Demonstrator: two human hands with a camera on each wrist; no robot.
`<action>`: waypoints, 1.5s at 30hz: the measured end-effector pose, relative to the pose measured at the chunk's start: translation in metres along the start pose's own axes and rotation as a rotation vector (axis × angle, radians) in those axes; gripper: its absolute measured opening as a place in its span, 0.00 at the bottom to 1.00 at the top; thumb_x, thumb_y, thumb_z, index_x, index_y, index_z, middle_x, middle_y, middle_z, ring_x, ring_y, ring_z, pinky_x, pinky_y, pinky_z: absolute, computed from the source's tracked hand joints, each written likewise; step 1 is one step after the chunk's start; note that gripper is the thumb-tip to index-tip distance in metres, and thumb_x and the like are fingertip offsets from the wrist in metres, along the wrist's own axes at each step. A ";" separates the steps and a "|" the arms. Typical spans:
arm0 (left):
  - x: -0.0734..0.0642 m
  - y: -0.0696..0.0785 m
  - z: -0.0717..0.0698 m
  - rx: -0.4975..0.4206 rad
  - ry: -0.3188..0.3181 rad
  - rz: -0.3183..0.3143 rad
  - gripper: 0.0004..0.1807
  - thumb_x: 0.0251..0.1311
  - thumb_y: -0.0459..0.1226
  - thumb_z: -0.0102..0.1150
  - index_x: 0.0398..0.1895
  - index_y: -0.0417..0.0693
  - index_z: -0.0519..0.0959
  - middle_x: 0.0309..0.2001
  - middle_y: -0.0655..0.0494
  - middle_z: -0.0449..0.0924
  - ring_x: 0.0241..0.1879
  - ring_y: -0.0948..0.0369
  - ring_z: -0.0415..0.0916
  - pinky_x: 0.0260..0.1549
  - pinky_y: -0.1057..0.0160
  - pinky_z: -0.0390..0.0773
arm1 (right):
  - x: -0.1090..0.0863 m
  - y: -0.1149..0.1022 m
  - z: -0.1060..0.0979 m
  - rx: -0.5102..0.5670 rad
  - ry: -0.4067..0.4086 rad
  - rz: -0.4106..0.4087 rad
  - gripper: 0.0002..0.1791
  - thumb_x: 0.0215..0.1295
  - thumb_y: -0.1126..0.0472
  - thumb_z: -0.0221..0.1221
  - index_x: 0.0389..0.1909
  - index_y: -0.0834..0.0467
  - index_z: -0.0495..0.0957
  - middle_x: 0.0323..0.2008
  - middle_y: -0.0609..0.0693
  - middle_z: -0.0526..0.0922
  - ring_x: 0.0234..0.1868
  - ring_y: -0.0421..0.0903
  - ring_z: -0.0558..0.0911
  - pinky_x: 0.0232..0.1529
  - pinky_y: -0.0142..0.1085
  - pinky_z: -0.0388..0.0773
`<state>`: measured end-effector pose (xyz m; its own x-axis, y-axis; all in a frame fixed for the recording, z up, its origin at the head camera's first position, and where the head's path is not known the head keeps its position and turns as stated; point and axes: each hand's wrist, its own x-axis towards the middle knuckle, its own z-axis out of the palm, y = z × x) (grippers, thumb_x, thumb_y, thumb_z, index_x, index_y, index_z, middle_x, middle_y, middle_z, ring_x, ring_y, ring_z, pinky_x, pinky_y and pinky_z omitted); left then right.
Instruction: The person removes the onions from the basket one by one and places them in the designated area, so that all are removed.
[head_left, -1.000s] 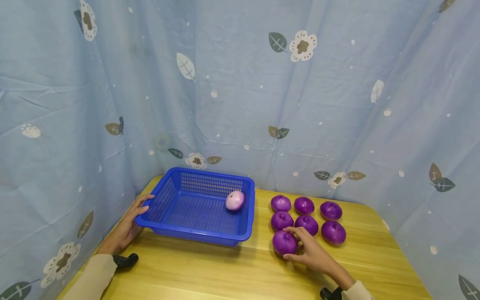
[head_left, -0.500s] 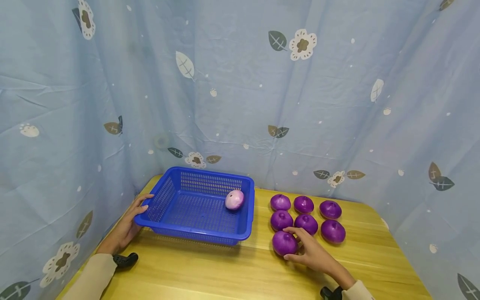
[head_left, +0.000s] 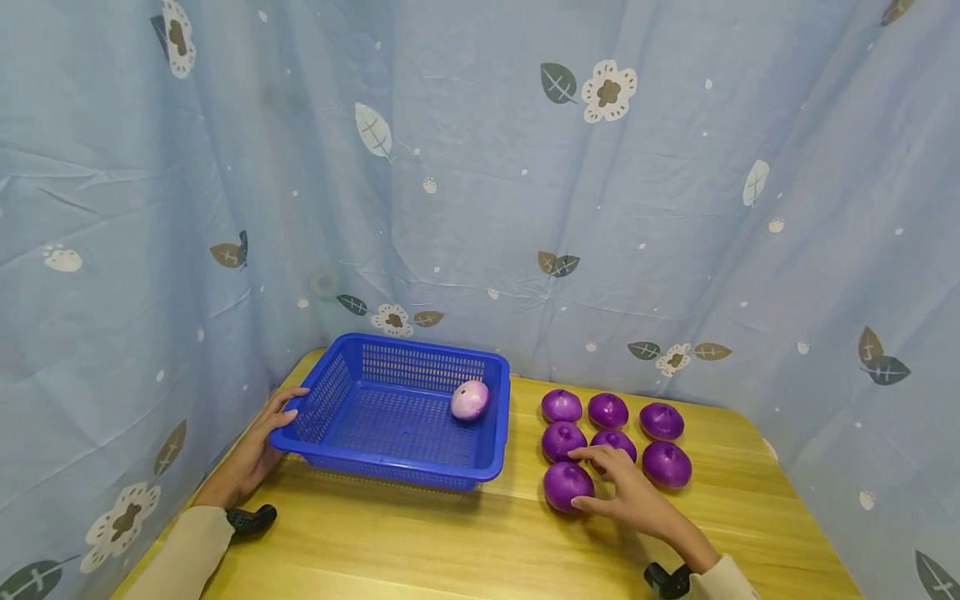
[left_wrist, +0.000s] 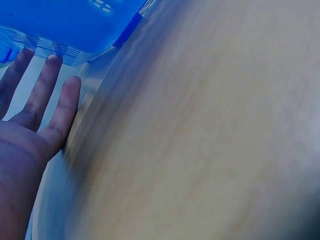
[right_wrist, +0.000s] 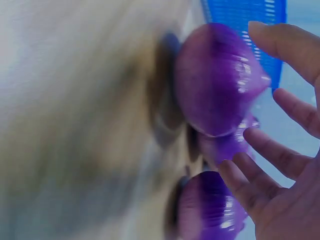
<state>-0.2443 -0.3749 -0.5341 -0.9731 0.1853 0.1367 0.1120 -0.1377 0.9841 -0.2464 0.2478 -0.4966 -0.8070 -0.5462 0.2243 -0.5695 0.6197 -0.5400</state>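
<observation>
A blue plastic basket (head_left: 405, 471) with slotted walls stands on the table. My left hand (head_left: 258, 446) holds its left rim, with digits over the edge; in the left wrist view, the other fingers (left_wrist: 45, 87) lie under the outer wall. Several purple onions (head_left: 667, 464) sit on the right in loose rows. Around the nearest onion (head_left: 567, 487), my right hand (head_left: 633, 496) is spread, thumb at its front and fingers behind. The right wrist view shows a gap between this hand and the onion (right_wrist: 217, 80). One pale onion (head_left: 470, 401) lies inside the basket.
A wooden table (head_left: 420, 550) bears everything. A blue curtain (head_left: 480, 208) with leaf and flower prints closes off the back and sides. Black straps (head_left: 251, 521) are on both wrists.
My right hand has loosened from the nearest onion and drawn slightly right, its fingers wider apart. The onion sits a touch further left. My left hand and the basket stay put.
</observation>
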 end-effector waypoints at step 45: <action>0.000 0.000 0.003 -0.033 0.004 0.018 0.24 0.81 0.41 0.39 0.76 0.56 0.59 0.70 0.47 0.53 0.59 0.50 0.75 0.51 0.59 0.81 | 0.179 -0.076 0.001 0.155 -0.027 -0.152 0.31 0.65 0.55 0.71 0.67 0.54 0.74 0.58 0.53 0.81 0.56 0.61 0.80 0.54 0.55 0.79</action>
<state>-0.2440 -0.3723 -0.5341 -0.9718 0.1791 0.1536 0.1226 -0.1727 0.9773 -0.3474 0.1026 -0.4161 -0.7084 -0.6425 0.2922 -0.6518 0.4366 -0.6202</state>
